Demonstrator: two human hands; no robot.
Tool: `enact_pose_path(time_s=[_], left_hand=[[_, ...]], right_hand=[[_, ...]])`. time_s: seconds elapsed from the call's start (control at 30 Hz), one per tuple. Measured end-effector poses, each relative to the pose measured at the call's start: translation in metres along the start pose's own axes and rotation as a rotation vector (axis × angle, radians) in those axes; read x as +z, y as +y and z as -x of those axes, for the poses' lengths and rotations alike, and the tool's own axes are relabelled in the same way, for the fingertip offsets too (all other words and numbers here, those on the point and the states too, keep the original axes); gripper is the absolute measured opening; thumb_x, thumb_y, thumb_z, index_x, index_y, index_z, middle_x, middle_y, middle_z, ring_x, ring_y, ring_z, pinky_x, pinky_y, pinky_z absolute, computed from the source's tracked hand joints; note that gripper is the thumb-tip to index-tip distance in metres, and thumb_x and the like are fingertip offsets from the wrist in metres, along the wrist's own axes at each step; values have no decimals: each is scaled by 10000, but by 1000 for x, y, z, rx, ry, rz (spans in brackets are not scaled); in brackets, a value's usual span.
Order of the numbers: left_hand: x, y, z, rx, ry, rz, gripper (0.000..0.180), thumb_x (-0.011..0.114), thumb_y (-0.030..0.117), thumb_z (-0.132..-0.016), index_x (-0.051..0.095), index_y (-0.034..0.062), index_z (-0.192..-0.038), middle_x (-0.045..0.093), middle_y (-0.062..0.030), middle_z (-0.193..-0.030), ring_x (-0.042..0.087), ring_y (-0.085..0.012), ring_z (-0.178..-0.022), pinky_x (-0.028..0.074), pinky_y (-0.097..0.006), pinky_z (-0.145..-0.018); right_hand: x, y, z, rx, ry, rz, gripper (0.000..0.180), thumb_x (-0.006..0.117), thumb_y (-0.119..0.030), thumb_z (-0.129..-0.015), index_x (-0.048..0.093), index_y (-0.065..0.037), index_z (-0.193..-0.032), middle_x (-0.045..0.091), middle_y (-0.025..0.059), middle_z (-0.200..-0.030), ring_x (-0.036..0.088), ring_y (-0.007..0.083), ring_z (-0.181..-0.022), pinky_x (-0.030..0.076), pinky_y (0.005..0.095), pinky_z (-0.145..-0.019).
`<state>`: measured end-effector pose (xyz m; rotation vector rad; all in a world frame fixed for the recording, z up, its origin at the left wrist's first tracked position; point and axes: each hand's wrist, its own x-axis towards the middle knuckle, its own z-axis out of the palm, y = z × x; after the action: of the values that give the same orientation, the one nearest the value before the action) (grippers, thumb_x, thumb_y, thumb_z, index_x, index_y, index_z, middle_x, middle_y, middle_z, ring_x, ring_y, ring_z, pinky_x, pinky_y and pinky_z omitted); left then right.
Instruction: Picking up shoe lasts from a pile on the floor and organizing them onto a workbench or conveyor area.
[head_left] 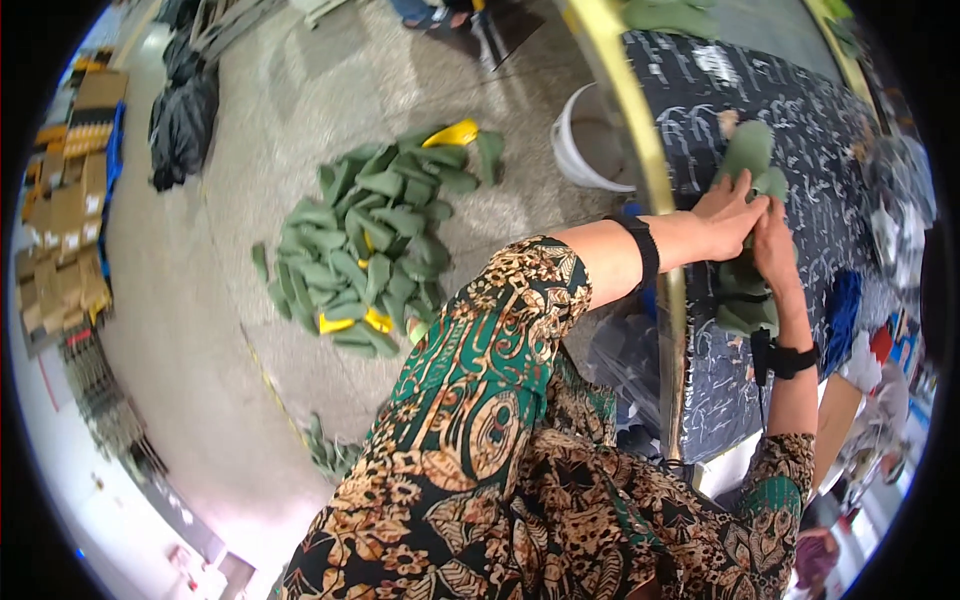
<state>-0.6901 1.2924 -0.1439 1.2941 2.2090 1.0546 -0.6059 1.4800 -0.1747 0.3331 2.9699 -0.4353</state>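
A concrete floor (200, 300) fills the left of the view, with a big heap of green pieces (365, 255) on it, a few yellow ones mixed in, and a white bucket (580, 150) beside the worktable. The table (820, 130), covered in dark scribbled sheet with a brass-coloured rail (640, 140) at its edge, carries the work. On it lies a stack of green insoles (745, 295), with one more (748, 148) beyond the hands. The left hand (725, 220) lies flat, fingers stretched and together, pressing on the stack. The right hand (775, 245) curls beside it; whether it pinches a piece is hard to tell. The insoles look light, thin and bendy, probably foam: best lifted by an edge or at the narrow waist.
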Motion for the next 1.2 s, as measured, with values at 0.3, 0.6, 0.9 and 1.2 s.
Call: enact_pose_path(time_s=[0.3,0.6,0.9,1.2], left_hand=[[7,-116,320,-940,139,327,470,564,113,-721,520,59,-1185,595,-192,-1058,568,-357,-982,455,-415,-850],[-22,-124,697,-1443,504,62,375,590,144,-711,582,5,-1059,641,-176,-782,613,-375,-777,484,-442,-718],[20,-153,770,-1475,789,423,368,540,107,-768,548,-51,-1100,650,-158,-740,655,-227,-703,504,-329,-637],[161,-332,777,-1525,683,742,548,618,96,-740,420,-117,-1204,618,-125,-832,611,-157,-705,455,-254,-546]], right_hand=[[-41,-63,-11,389,-253,-238,496,326,-315,-936,293,27,-1294,544,170,-607,489,222,-349,384,326,-306],[-50,-101,-58,112,86,292,400,495,-261,-844,519,19,-1129,618,231,-925,597,358,-891,453,404,-795],[255,-499,-20,-565,-591,-94,241,547,-174,-789,564,-3,-957,606,234,-891,578,407,-879,456,445,-729],[573,-609,12,-601,-745,-70,537,569,-121,-723,387,27,-1206,537,306,-1065,537,434,-983,443,475,-841]])
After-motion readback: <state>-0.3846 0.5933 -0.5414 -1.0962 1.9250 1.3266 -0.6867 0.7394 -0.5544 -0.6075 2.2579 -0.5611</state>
